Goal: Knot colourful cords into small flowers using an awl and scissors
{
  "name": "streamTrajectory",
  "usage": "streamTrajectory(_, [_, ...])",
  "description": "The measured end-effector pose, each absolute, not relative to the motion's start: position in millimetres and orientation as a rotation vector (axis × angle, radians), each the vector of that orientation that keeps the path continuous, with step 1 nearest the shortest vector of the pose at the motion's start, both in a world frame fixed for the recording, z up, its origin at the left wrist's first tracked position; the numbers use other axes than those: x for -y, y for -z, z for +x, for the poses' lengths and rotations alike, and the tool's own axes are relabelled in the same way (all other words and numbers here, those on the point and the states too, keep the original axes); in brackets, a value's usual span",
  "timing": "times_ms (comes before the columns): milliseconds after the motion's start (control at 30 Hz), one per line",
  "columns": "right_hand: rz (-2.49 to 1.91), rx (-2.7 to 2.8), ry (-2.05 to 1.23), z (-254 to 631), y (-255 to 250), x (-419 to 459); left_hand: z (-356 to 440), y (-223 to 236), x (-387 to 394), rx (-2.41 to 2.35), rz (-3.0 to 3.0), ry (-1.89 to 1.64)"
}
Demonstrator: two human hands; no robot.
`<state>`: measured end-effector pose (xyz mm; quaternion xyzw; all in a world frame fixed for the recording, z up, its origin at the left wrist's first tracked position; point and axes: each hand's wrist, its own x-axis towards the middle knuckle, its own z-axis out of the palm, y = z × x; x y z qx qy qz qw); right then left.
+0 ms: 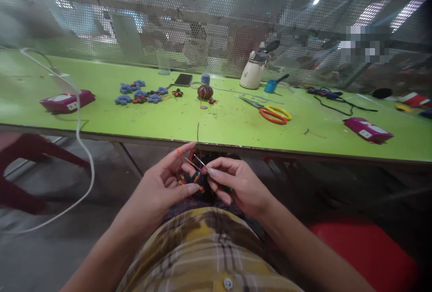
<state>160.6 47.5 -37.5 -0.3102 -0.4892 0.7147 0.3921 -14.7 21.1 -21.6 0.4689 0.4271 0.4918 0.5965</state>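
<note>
In front of the table edge, my left hand (172, 179) pinches a small multicoloured crochet piece (196, 177) between thumb and fingers. Its raised index finger has orange yarn wrapped around it. My right hand (236, 179) grips a thin metal crochet hook (200, 161), whose tip points up and left above the piece. A strand of yarn runs from the piece toward the raised finger, and a dark yarn end (198, 132) stands up against the table. The lower fingers of my right hand curl beneath the hook, close to the crochet piece.
On the green table (162, 123) lie blue crochet flowers (126, 88), a multicoloured yarn ball (205, 92), scissors (275, 114), a phone (183, 79) and two magenta boxes (67, 102). A white jug (252, 74) stands behind. A white cable (79, 125) hangs at left; a red stool (364, 251) is at right.
</note>
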Motion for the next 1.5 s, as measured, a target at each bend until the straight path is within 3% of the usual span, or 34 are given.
streamTrajectory(1000, [-1.050, 1.261, -1.869, 147, 27, -63, -17, 42, -28, -0.721, 0.649, -1.000])
streamTrajectory(1500, [-0.960, 1.141, -1.912, 147, 34, -60, -15, 48, -30, -0.648, 0.631, -1.012])
